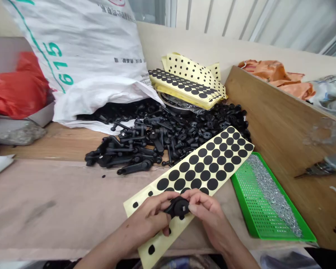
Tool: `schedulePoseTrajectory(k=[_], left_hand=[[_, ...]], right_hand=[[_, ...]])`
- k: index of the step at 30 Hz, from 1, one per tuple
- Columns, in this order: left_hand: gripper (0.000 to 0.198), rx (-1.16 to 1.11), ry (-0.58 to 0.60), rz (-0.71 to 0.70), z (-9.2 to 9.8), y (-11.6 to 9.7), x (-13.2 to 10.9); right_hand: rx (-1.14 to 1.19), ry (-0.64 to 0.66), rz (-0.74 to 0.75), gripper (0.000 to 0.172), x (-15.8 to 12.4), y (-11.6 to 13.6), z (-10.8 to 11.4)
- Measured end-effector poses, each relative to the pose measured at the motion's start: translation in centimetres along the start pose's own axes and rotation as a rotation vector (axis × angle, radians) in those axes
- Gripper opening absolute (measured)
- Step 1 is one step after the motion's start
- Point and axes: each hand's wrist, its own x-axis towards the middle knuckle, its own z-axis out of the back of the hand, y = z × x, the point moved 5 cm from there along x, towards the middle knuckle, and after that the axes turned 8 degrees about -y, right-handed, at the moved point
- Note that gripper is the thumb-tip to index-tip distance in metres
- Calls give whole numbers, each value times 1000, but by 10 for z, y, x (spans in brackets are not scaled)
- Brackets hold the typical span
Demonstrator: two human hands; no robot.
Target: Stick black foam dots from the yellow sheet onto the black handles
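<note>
A black plastic crank handle [181, 206] with a round hub is held between both hands over the sticker sheet. My left hand [152, 213] has its fingers closed around the arm side of the handle. The fingertips of my right hand [207, 211] pinch the hub's right edge. A small pale rectangular spot shows on the hub's face. Beneath my hands lies a pale yellow sheet [142, 199] with rows of large black round stickers and some small black dots. My fingers hide part of the handle and the sheet.
Black handles and round parts form a pile [156, 138] spilling from a white woven sack [86, 48]. A green perforated tray [242, 209] with small metal pieces stands right. More sticker sheets [190, 80] rest on a bowl behind. A wooden board [274, 123] borders the right side, near a driver tool [322, 167].
</note>
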Motion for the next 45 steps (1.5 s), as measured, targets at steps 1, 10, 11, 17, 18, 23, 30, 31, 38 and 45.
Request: schedulePoseTrajectory(k=[1,10,11,17,18,23,30,31,38,45], left_hand=[[54,3,1,-2,0,0,0],[47,47,-26,-10,-1,-5,-3],[46,55,-24,-15,-2,-5,-3],[40,129,-30,-69,2,5,0],[39,138,-35,-75,3,7,1],[36,167,-44,-86,3,9,2],[22,242,-163,-150,0,6,2],[22,258,-186,-162,0,7,2],[27,252,-232,-248,4,12,-4],[37,125,-252,-200,8,16,-8]], right_hand=[[1,3,3,15,0,0,0],[-18,28,45,12,2,-3,1],[-21,29,50,12,2,-3,1],[-53,33,64,12,1,-4,1],[-58,31,62,12,1,-4,2],[-105,30,77,12,1,-3,2],[-159,36,135,13,-2,-3,-2],[-170,37,140,13,-3,-3,-2],[-43,61,36,18,-6,-5,-1],[187,-66,-93,28,-4,-9,9]])
